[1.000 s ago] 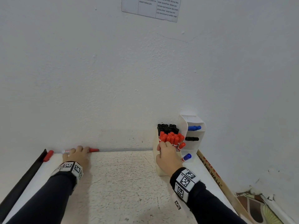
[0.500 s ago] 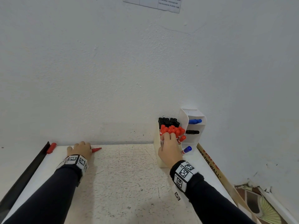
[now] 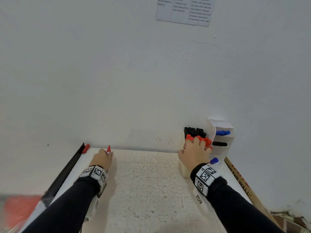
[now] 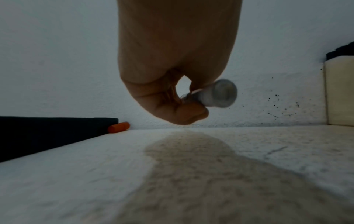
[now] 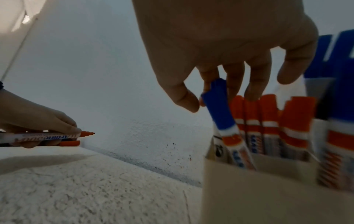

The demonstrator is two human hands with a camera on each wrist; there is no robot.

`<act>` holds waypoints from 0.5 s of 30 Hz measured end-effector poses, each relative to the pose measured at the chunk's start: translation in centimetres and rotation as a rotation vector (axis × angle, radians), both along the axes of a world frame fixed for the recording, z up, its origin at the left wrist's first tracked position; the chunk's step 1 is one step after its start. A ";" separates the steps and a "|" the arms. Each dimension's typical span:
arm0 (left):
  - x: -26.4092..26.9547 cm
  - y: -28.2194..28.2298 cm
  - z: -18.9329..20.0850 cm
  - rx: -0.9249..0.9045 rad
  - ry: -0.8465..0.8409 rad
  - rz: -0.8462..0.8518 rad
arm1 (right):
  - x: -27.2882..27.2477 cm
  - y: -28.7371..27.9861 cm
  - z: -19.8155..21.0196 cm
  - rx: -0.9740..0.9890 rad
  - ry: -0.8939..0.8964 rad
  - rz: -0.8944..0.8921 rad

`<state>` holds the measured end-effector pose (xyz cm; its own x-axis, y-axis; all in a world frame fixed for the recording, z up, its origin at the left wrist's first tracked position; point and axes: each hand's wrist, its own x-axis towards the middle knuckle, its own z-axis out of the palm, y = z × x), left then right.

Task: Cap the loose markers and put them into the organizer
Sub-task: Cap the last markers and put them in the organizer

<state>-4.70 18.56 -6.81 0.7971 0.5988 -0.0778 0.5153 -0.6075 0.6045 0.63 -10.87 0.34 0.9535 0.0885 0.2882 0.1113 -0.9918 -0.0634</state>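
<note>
My left hand (image 3: 102,158) grips an uncapped red marker (image 5: 47,136) just above the table near the back wall; its red tip (image 3: 108,148) points up and away. The marker's barrel end (image 4: 220,94) sticks out of my fist. A loose red cap (image 3: 85,148) lies at the far left beside a black strip (image 4: 47,133). My right hand (image 3: 195,152) is over the white organizer (image 3: 185,170), thumb and index finger pinching the cap of a blue-capped marker (image 5: 218,103) that stands among red-capped markers (image 5: 268,115).
Black-capped markers (image 3: 193,132) fill the organizer's back compartment. Blue (image 3: 222,132) and black (image 3: 219,144) markers lie in its side slots against the right wall. A printed board (image 3: 239,179) leans at the right. A speckled mat (image 3: 148,190) covers the table.
My left hand has closed on the red marker, lifted it off the table and tilted its tip upward. My right hand has stayed at the organizer, reaching a little further over the red caps.
</note>
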 end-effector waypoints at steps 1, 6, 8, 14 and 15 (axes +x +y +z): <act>-0.7 0.3 -0.1 -0.020 -0.005 0.029 | -0.1 0.9 0.4 -0.001 -0.040 0.037; -4.1 2.1 -0.5 -0.037 -0.042 0.175 | -0.5 7.2 1.1 0.119 -0.063 0.286; -5.2 2.9 -0.6 -0.060 -0.048 0.226 | -0.6 9.9 0.5 0.151 0.024 0.370; -6.6 5.0 -1.1 -0.048 -0.027 0.281 | -0.3 18.1 -2.9 0.281 0.438 0.622; -6.6 4.9 -1.3 -0.036 -0.021 0.283 | -0.2 19.3 -3.5 0.281 0.504 0.669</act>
